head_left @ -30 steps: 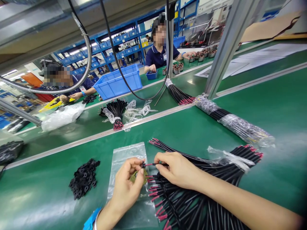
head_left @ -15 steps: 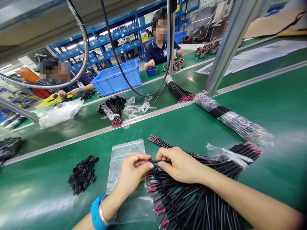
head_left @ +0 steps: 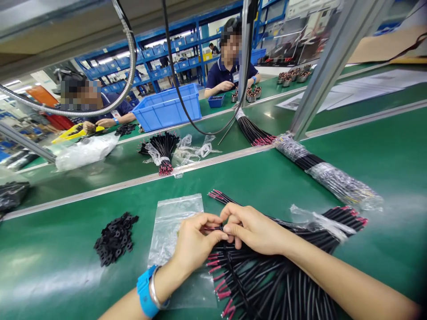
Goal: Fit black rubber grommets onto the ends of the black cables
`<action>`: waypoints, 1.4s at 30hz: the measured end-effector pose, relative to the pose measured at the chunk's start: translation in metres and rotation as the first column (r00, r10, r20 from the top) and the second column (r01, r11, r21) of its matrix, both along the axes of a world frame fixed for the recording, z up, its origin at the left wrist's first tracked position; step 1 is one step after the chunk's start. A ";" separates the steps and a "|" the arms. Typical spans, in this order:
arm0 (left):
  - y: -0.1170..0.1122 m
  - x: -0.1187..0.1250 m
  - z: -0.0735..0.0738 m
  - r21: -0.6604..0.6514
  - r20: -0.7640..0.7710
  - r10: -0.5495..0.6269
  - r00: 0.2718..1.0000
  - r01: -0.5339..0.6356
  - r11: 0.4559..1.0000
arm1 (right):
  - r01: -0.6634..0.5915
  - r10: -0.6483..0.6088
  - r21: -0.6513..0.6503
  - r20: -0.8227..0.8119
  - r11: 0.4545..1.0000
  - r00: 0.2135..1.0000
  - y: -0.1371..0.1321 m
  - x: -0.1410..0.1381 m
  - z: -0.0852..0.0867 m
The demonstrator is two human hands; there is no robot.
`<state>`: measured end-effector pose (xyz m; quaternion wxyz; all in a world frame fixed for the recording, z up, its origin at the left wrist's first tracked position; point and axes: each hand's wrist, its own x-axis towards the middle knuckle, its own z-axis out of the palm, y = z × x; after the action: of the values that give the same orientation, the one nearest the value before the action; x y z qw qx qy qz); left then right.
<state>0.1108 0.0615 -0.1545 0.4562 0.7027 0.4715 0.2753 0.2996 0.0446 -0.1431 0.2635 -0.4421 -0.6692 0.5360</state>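
My left hand (head_left: 196, 242) is closed in a pinch at a small black perforated piece (head_left: 221, 227) on a black cable, whose red wire ends show inside the curl of its fingers. My right hand (head_left: 255, 229) is closed on the same cable just behind the piece, its fingertips meeting those of the left. Under and beside the right forearm spreads a pile of black cables (head_left: 267, 280) with red tips. Left of the hands lies a heap of small flat black pieces with holes (head_left: 116, 240). A clear plastic bag (head_left: 173, 209) lies beneath my left hand.
A plastic-wrapped cable bundle (head_left: 327, 173) lies at right beside a slanted metal post (head_left: 328, 71). Past the metal rail (head_left: 133, 181) are a tied cable bundle (head_left: 163, 149) and a blue bin (head_left: 168, 109). Two co-workers sit opposite. A black hanging cable (head_left: 176, 84) loops down ahead.
My left hand has moved right along the cable, with its fingertips now against those of my right hand. The small black piece now sits farther from the red wire ends.
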 end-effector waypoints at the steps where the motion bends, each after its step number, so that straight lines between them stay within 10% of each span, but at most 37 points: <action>1: -0.001 0.001 -0.001 -0.031 0.004 -0.002 1.000 0.002 1.000 | -0.009 0.009 -0.009 0.002 1.000 1.000 0.000 0.000 0.000; 18: -0.013 -0.002 0.003 0.109 -0.081 -0.054 0.995 0.063 0.992 | -0.123 0.124 -0.028 0.042 0.992 0.991 0.003 0.006 0.006; 21: -0.021 -0.011 0.013 0.134 -0.153 -0.159 0.975 0.180 0.975 | -0.005 -0.016 0.119 0.175 0.993 0.984 0.008 0.013 0.005; 25: -0.034 -0.019 0.021 0.123 -0.206 -0.257 0.944 0.286 0.950 | 0.021 -0.308 0.467 0.549 0.884 0.777 0.013 0.011 -0.005; 30: -0.039 -0.019 0.021 0.152 -0.260 -0.300 0.918 0.345 0.926 | -0.148 -0.273 0.380 0.838 0.913 0.472 0.008 -0.007 -0.006; 42: -0.037 -0.017 0.016 0.209 -0.219 -0.338 0.915 0.383 0.900 | -0.178 -0.318 0.449 0.813 0.876 0.488 0.009 -0.018 -0.010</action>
<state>0.0935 0.0248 -0.1380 0.3644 0.8509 0.3333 0.1790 0.2812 0.0531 -0.1531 0.0117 -0.5995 -0.7990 0.0446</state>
